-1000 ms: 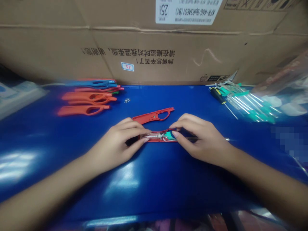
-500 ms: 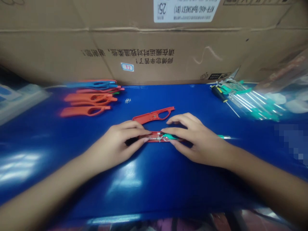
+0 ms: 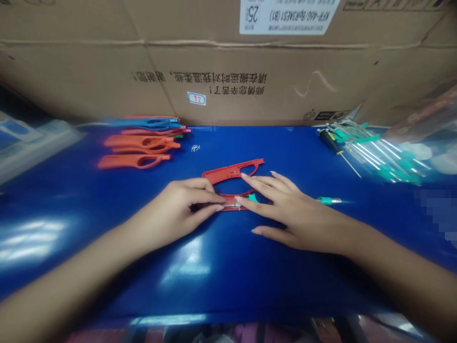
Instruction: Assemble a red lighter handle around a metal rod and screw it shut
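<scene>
A red lighter casing half [image 3: 228, 196] lies on the table between my hands, with clear and white parts inside it. My left hand [image 3: 182, 205] pinches its left end between thumb and fingers. Over its right part is my right hand [image 3: 291, 214], fingers spread, the index fingertip touching the inner parts. A green piece [image 3: 253, 197] shows beside that finger. Past the right hand sticks out a green rod end [image 3: 325, 200] with a metal tip; its middle is hidden under the hand. A second red casing half [image 3: 224, 173] lies just behind, hollow side up.
On the left, several orange, red and blue lighter casings [image 3: 135, 162] lie stacked. Small white bits [image 3: 195, 148] are near them. A black and yellow screwdriver [image 3: 330, 141] lies beside green-ended metal rods [image 3: 371, 150] at right. A cardboard box [image 3: 221, 62] borders the blue table [image 3: 228, 276].
My right hand has opened from its hold on the green piece, its thumb now apart and its index finger on the inner parts. My left hand keeps its pinch. The view has shifted slightly.
</scene>
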The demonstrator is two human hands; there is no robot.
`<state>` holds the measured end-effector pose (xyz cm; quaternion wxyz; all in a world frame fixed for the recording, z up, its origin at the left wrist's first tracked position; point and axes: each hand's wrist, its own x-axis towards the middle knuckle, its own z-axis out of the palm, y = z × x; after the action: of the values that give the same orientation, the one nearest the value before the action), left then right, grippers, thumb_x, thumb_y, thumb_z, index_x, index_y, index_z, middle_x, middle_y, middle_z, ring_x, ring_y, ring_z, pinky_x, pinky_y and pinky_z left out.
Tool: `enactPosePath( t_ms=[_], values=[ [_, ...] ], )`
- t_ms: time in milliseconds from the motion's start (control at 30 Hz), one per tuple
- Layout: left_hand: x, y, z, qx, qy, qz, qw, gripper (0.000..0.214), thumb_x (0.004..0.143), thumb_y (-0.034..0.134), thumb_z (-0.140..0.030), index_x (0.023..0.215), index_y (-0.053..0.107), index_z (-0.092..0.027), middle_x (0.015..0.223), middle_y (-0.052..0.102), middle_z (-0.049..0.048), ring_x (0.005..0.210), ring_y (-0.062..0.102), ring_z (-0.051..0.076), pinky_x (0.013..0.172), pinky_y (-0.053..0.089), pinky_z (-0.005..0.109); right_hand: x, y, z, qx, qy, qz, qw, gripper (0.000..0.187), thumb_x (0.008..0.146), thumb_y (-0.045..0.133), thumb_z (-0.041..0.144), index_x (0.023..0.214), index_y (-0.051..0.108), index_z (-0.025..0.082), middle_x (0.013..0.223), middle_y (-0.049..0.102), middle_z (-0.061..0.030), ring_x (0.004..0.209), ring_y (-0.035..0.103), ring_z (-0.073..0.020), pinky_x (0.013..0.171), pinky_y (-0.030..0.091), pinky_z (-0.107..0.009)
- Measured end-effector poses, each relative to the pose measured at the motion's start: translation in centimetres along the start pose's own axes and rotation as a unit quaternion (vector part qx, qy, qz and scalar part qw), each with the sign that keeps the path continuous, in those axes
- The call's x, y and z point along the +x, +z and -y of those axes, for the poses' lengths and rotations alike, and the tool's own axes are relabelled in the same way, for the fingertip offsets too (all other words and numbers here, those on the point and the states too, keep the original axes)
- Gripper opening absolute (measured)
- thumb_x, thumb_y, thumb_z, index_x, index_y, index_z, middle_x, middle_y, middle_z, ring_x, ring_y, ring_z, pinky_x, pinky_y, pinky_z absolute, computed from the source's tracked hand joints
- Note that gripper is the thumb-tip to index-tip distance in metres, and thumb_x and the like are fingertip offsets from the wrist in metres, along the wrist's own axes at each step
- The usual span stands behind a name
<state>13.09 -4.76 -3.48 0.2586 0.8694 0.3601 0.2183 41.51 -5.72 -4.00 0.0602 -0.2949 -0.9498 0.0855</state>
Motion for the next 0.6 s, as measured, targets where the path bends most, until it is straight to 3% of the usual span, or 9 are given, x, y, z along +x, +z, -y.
enactPosePath(
  t_ms=[233,500,600],
  values=[
    [-0.06,-0.02,-0.41,0.021,-0.005,0.004,1.0,0.02,0.096,0.064,-0.026,0.11,0.078,-0.025,0.094,0.072,0.0037,0.083,0.069,0.015,0.076,0.055,0.027,-0.02,-0.36,-0.27,-0.005,-0.003,-0.032,0.999,0.049,0.101,0.051,0.041,0.149,0.05,0.029,0.167,0.027,-0.0125,0.151,0.03,-0.032,0.121,0.023,-0.062],
    [-0.17,-0.18,-0.55,0.016,-0.006,0.009,1.0,0.02,0.097,0.063,-0.027,0.11,0.078,-0.025,0.096,0.073,0.0034,0.085,0.069,0.014,0.078,0.055,0.026,-0.03,-0.33,-0.36,0.0,-0.012,0.019,1.0,0.051,0.101,0.051,0.041,0.151,0.046,0.033,0.168,0.024,-0.0115,0.152,0.029,-0.0335,0.12,0.02,-0.067],
    [-0.25,-0.11,-0.5,0.024,0.001,0.002,1.0,0.019,0.096,0.063,-0.026,0.108,0.078,-0.023,0.096,0.073,0.0038,0.083,0.068,0.014,0.075,0.055,0.025,-0.06,-0.48,-0.55,0.011,-0.008,-0.018,1.0,0.048,0.102,0.05,0.035,0.15,0.048,0.031,0.167,0.029,-0.0096,0.15,0.031,-0.0303,0.121,0.02,-0.064]
  ],
)
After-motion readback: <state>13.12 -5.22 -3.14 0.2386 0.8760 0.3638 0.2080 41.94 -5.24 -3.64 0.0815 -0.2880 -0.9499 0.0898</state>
